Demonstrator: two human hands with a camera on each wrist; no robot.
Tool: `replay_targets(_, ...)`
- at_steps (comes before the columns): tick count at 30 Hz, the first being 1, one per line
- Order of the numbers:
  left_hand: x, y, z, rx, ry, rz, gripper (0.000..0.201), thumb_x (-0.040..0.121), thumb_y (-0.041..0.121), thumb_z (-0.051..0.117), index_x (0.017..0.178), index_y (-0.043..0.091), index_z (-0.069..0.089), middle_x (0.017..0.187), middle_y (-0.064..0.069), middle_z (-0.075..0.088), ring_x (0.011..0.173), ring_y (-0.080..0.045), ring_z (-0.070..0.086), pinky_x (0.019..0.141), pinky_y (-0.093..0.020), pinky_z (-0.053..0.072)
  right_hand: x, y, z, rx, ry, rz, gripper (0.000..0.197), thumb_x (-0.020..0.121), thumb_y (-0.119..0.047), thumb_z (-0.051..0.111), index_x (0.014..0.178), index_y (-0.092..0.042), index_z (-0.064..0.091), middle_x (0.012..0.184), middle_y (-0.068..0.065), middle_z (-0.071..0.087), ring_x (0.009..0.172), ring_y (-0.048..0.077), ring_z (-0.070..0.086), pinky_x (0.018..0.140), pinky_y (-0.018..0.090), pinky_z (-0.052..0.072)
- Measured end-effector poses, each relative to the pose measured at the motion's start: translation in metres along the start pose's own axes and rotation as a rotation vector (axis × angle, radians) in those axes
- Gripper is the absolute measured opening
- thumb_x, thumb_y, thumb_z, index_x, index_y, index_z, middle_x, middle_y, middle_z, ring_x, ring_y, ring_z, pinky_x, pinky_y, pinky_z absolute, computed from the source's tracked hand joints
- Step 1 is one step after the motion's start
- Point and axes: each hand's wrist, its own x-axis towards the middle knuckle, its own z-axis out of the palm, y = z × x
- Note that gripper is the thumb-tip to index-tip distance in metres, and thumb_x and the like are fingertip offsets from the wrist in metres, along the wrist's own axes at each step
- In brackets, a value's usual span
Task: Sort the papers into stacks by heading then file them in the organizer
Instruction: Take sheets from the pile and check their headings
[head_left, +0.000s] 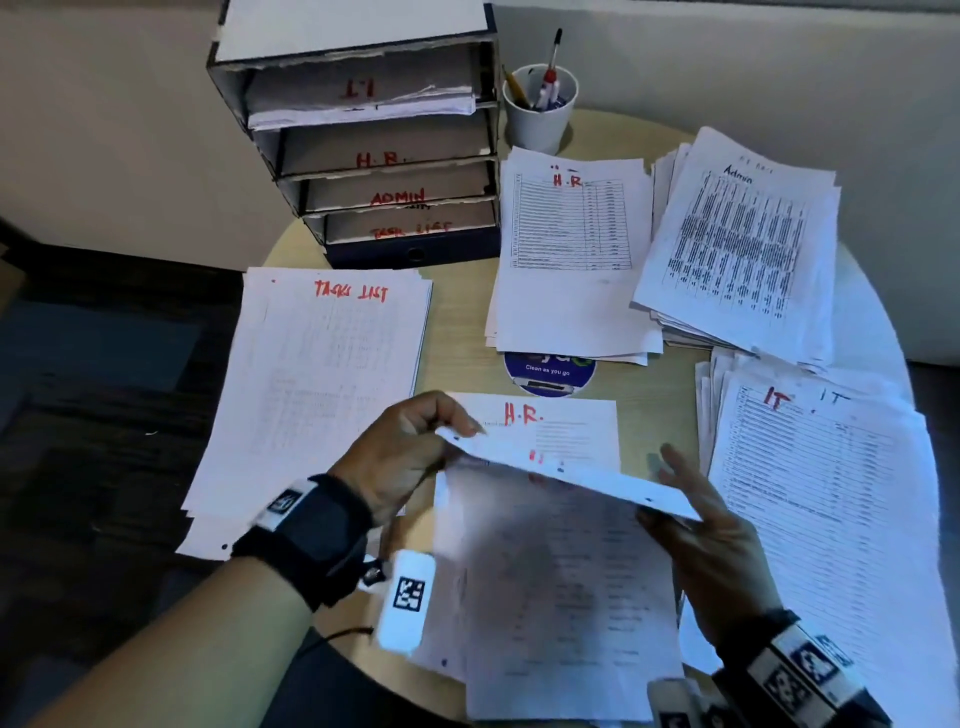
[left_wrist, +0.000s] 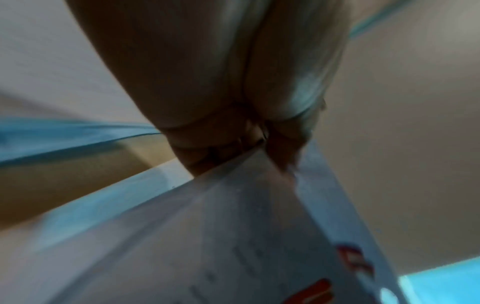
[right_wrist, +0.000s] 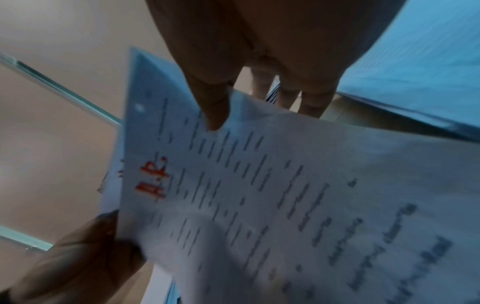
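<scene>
The lifted sheet (head_left: 566, 475) hangs over the unsorted pile (head_left: 561, 582) at the near edge. It is light and floppy (sagging between grips), so opposite edges suit it best. The left hand (head_left: 410, 457) pinches its left edge; the right hand (head_left: 711, 540) seems to pinch the right edge, thumb on top.

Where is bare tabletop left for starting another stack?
Little: a strip of table between the Task List stack and the H.R. stack, running down to the blue sticker. The right side is crowded: Admin stack and IT stack overlap, and unsorted papers fill the front.
</scene>
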Motion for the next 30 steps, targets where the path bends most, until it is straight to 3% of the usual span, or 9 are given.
replay_targets(4,-0.003,-0.002,-0.008,-0.188,-0.002,-0.139,0.04,0.084,-0.023,0.042,0.101,0.003,0.066,0.079,-0.009,0.066,0.054,-0.012,0.056,0.045,-0.016,0.04,0.007,-0.005,0.003,-0.069,-0.052,-0.075,0.019,0.075,-0.005,0.075,0.08,-0.023,0.078,0.083,0.005,0.076,0.077,0.017,0.067,0.071,0.024,0.053)
replay_targets(7,0.029,-0.006,-0.016,0.494,0.186,-0.1,0.045,0.088,-0.01,0.049,0.12,0.017,0.065,0.116,-0.01,0.062,0.098,-0.018,0.059,0.07,-0.022,0.05,0.01,-0.007,0.0,0.13,-0.074,0.021,0.026,0.07,-0.014,0.072,0.096,-0.011,0.072,0.099,0.021,0.073,0.088,0.028,0.07,0.084,0.045,0.055)
replay_targets(10,0.041,-0.005,-0.006,1.233,-0.041,-0.136,0.067,0.086,0.008,0.063,0.146,0.028,0.041,0.139,-0.005,0.04,0.127,-0.026,0.047,0.106,-0.037,0.041,0.011,-0.012,-0.004,0.282,-0.121,0.066,0.052,0.076,-0.001,0.064,0.126,-0.015,0.057,0.113,0.022,0.07,0.103,0.039,0.067,0.089,0.055,0.054)
replay_targets(13,0.05,-0.006,0.001,1.285,-0.101,-0.185,0.054,0.084,0.009,0.064,0.129,0.033,0.047,0.127,0.0,0.055,0.108,-0.028,0.059,0.093,-0.037,0.049,0.012,-0.007,-0.007,0.282,-0.148,0.107,0.077,0.082,0.005,0.061,0.146,-0.03,0.037,0.116,0.02,0.07,0.109,0.039,0.066,0.091,0.058,0.051)
replay_targets(18,0.055,-0.012,-0.012,0.612,-0.103,-0.086,0.008,0.086,0.016,0.073,0.088,0.012,0.066,0.083,0.0,0.067,0.077,-0.015,0.059,0.066,-0.026,0.045,0.017,0.014,0.0,-0.338,0.011,-0.024,0.026,0.087,-0.01,0.07,0.098,-0.034,0.069,0.092,-0.001,0.075,0.085,0.015,0.071,0.076,0.032,0.058)
replay_targets(20,0.046,-0.003,-0.012,0.325,-0.155,-0.032,0.006,0.09,0.011,0.071,0.086,0.01,0.066,0.074,0.003,0.063,0.069,-0.01,0.055,0.062,-0.023,0.043,0.022,0.013,0.007,-0.319,0.057,-0.087,0.02,0.084,-0.025,0.07,0.101,-0.035,0.069,0.102,-0.005,0.073,0.091,0.005,0.068,0.078,0.022,0.054)
replay_targets(23,0.04,0.005,-0.015,0.057,-0.238,-0.031,0.013,0.081,0.021,0.079,0.085,0.012,0.07,0.079,-0.002,0.069,0.072,-0.01,0.062,0.065,-0.021,0.049,0.035,0.005,0.018,-0.172,0.071,-0.024,0.019,0.083,-0.026,0.071,0.101,-0.031,0.071,0.093,-0.002,0.075,0.089,0.02,0.071,0.077,0.042,0.058)
replay_targets(26,0.046,0.018,-0.011,-0.224,-0.187,-0.06,0.036,0.064,0.034,0.091,0.086,0.012,0.074,0.088,-0.012,0.072,0.078,-0.02,0.068,0.066,-0.028,0.056,0.053,-0.007,0.021,-0.119,0.131,-0.03,0.01,0.086,-0.007,0.071,0.09,-0.016,0.069,0.082,0.004,0.075,0.08,0.029,0.07,0.065,0.038,0.058)
replay_targets(30,0.05,0.034,0.0,-0.521,-0.037,-0.034,0.031,0.1,0.023,0.045,0.104,0.01,0.073,0.099,-0.017,0.071,0.088,-0.028,0.069,0.076,-0.035,0.059,0.077,-0.034,0.023,-0.02,0.194,-0.036,0.01,0.088,-0.01,0.068,0.097,-0.013,0.068,0.088,0.008,0.076,0.081,0.031,0.073,0.067,0.048,0.061)
